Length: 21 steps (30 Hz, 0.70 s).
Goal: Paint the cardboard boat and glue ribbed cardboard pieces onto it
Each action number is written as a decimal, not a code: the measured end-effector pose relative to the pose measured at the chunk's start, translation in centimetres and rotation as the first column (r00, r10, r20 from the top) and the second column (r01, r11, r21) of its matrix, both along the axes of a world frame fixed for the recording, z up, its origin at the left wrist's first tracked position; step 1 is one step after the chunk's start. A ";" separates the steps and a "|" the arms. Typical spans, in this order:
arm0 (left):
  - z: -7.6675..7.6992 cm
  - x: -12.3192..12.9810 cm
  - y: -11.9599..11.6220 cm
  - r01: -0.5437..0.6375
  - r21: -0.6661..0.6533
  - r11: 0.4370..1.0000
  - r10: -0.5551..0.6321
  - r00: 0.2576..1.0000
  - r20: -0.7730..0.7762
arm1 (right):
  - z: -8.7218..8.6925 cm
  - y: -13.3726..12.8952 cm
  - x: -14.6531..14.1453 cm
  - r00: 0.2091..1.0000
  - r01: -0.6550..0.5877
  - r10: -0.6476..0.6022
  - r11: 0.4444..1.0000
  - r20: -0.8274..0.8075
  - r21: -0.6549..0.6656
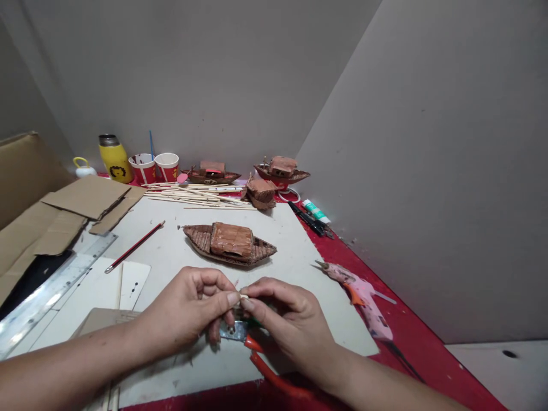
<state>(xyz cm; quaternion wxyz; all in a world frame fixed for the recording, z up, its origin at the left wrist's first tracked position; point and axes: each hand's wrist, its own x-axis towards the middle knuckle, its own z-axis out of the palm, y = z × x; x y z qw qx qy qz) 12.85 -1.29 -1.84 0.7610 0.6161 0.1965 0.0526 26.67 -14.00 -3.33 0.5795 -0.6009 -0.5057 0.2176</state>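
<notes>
Where the white board (295, 251) covers much of the red tabletop (419, 331), the left hand (194, 305) and right hand (293, 317) meet near its front edge. Left: thumb and fingertips pinching a tiny pale piece (243, 296). Right: thumb and forefinger closed on the same piece. Orange-handled pliers (235, 330) below, partly hidden by the hands. Brown model boat (232, 244) upright on the board, just beyond the fingers, touched by neither; ribbed decks, glossy patches on the arched roof. Left side of surface: slanting pencil (135, 247), clear ruler (57, 294), cardboard sheets (92, 197) overlapping. Toward the back, thin sticks (192, 197) in a loose spread, three more brown boats (213, 170), a yellow bottle (115, 161), two red-and-white paper cups (167, 167), a blue stick standing in one. Right side: pink glue gun (363, 294), black cutter (306, 218), green-and-white tube (315, 210). Plain grey walls (385, 142) behind and to the right; small specks on them. Beyond the red edge, lower right, a pale surface (500, 365) with a dark oval mark.
</notes>
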 end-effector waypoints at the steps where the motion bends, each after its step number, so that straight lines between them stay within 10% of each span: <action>1: -0.1 0.0 0.0 0.003 -0.015 1.000 -0.003 1.000 -0.009 | 0.0 0.0 0.1 0.997 -0.004 0.003 1.000 0.071 0.017; 11: 0.0 0.2 0.8 0.039 -0.176 0.984 -0.049 0.997 -0.053 | -0.2 -0.1 0.6 0.939 -0.060 0.014 0.990 0.345 0.124; 21: -0.3 -0.1 0.2 -0.058 -0.030 0.998 0.059 0.998 0.020 | -0.6 0.2 0.6 0.955 0.015 -0.028 0.999 0.295 0.047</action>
